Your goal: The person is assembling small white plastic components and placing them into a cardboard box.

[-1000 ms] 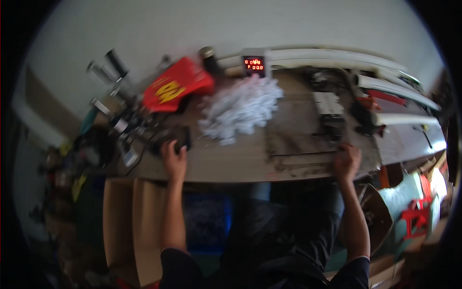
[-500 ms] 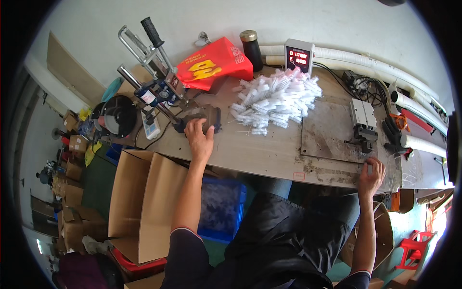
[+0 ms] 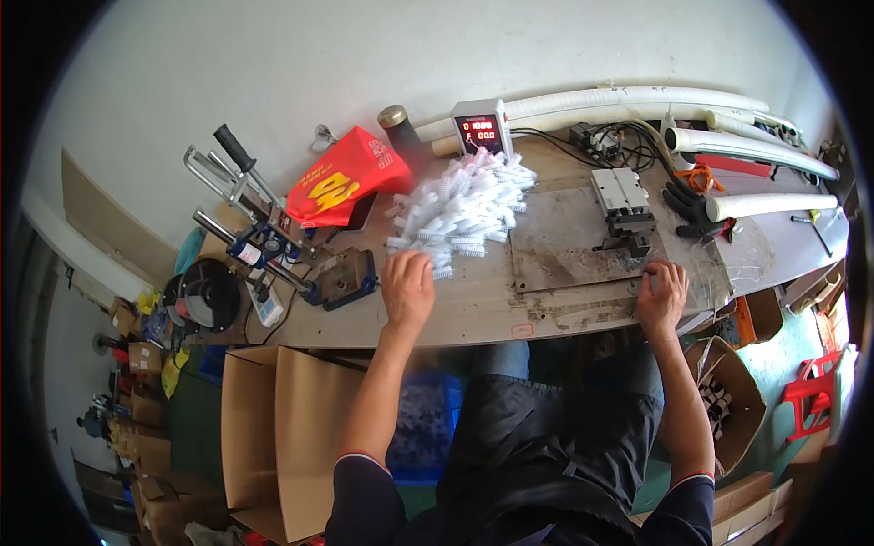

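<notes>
My left hand [image 3: 408,289] is at the lower left edge of a heap of white, ribbed, brush-like pieces [image 3: 464,205]. Its fingers are bent forward and hold nothing that I can see; whether the fingertips touch a piece is unclear. Loosely curled, my right hand [image 3: 663,296] rests by the front right corner of a flat metal plate [image 3: 555,259], with thumb and fingers a little apart. Just beyond that hand stands a small metal fixture [image 3: 624,205] with a dark clamp-like front. A hand-lever press [image 3: 264,237] with a dark base stands left of my left hand.
A red bag [image 3: 346,177], a dark bottle [image 3: 401,136] and a counter with a lit red display [image 3: 482,127] stand along the wall. White tubes [image 3: 774,205] and black gloves [image 3: 692,209] lie right. Below are an open carton [image 3: 314,437] and blue bin [image 3: 423,419].
My left hand has left the press base and moved right to the edge of the heap. My right hand stays near the plate's corner. The whole view has shifted.
</notes>
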A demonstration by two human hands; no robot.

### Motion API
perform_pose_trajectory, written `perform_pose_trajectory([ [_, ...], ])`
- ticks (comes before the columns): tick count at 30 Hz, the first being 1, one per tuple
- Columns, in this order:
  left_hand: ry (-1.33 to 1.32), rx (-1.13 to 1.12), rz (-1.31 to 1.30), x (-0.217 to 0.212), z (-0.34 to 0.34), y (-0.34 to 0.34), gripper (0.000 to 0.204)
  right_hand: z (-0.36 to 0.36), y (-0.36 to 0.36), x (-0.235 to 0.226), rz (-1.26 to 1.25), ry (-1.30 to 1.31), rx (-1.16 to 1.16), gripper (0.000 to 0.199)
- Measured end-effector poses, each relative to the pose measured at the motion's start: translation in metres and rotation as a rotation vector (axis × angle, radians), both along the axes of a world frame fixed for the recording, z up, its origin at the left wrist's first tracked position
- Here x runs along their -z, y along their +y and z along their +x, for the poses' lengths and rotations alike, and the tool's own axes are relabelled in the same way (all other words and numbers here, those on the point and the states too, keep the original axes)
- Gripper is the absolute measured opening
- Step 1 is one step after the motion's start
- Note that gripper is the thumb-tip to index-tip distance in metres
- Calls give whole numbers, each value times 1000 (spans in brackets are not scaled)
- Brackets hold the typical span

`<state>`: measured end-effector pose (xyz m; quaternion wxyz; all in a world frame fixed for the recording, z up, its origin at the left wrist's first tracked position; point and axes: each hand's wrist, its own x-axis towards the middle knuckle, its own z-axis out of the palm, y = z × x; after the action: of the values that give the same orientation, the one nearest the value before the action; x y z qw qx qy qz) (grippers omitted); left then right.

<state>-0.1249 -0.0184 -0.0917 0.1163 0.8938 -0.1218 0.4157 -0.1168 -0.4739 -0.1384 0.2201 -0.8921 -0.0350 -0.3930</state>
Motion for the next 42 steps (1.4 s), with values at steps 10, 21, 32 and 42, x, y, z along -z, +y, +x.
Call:
perform_pose_trajectory([
  [10,268,-31,152,5,41,-23,25,-3,3,-3,29,-23,2,14],
  [21,122,118,35,3,33,-5,18,-4,6,-4,17,-24,4,12],
  [32,132,166,-348,20,13,-106,14,-6,8,-4,24,-128,-61,14],
  [42,222,231,-1355,20,11,-92,19,-22,74,-11,192,-103,-331,11],
])
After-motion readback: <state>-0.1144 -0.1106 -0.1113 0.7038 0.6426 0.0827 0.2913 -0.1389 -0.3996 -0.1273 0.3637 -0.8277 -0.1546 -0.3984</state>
